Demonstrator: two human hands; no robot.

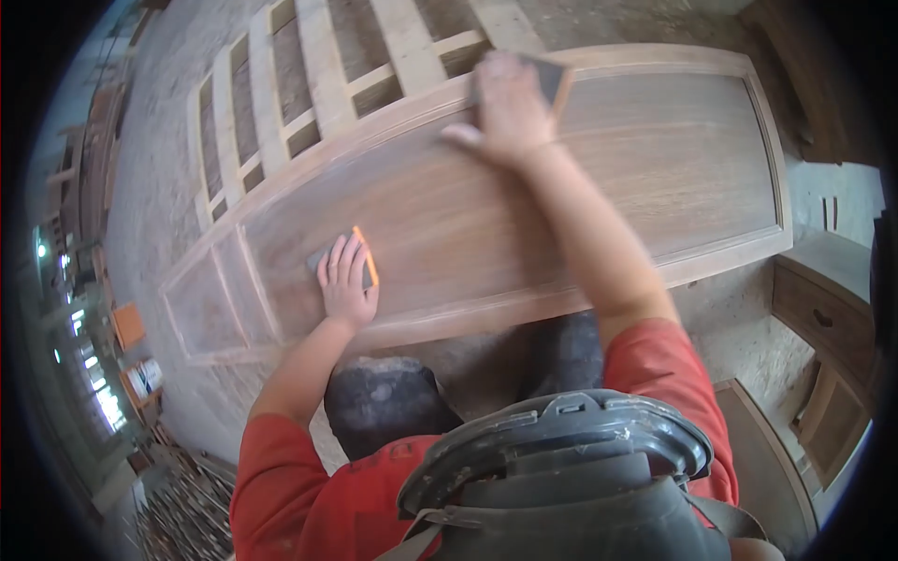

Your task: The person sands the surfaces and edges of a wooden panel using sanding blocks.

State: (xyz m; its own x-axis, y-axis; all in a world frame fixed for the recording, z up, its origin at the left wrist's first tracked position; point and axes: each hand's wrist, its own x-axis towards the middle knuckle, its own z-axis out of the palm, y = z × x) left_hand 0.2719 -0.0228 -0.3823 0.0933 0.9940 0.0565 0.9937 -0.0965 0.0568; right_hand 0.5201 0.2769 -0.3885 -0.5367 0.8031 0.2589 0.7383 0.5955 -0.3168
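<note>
A long wooden panel door (655, 140) with a raised frame lies flat before me. My left hand (348, 280) grips a sanding sponge (369, 266), dark grey with an orange edge, low on the panel's left part. Near the far rail, my right hand (510, 107) presses on another dark sanding sponge (545, 79) with an orange edge. Its thumb sticks out to the left, and motion blurs the hand slightly. The undersides of both sponges are hidden against the wood.
A slatted wooden frame (323, 65) lies beyond the door. Wooden drawer furniture (818, 313) stands at the right, with another panel (762, 458) below it. Thin sticks (182, 510) are piled at the lower left. A black respirator (561, 449) blocks the bottom middle.
</note>
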